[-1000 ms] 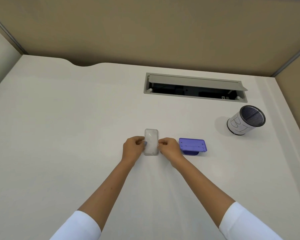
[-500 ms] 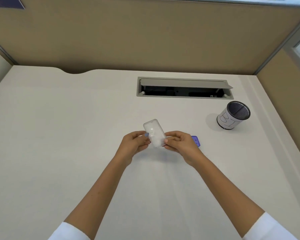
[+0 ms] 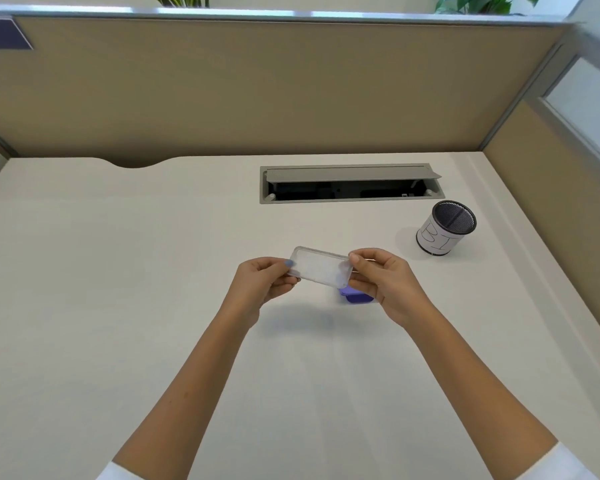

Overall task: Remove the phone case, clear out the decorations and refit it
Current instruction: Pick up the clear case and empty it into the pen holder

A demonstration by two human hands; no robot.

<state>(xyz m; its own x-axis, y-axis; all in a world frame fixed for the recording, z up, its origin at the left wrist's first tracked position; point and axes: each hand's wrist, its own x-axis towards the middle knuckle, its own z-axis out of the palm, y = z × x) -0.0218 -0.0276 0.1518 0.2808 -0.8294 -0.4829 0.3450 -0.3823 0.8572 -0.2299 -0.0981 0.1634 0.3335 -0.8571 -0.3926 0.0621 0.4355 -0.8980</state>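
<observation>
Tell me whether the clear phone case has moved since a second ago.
Yes. The phone case then lay lengthwise beside the purple tray; it is now lifted, turned crosswise, partly covering the tray, between both hands.

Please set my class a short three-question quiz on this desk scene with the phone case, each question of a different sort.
1. True or false: the phone case lies flat on the desk.
2. Which hand partly hides the purple tray? A) left hand B) right hand
3. Fill in: the pen cup stands on the person's ____ side.

Key: 1. False; both hands hold it by its ends above the desk. 2. B. 3. Right.
</observation>
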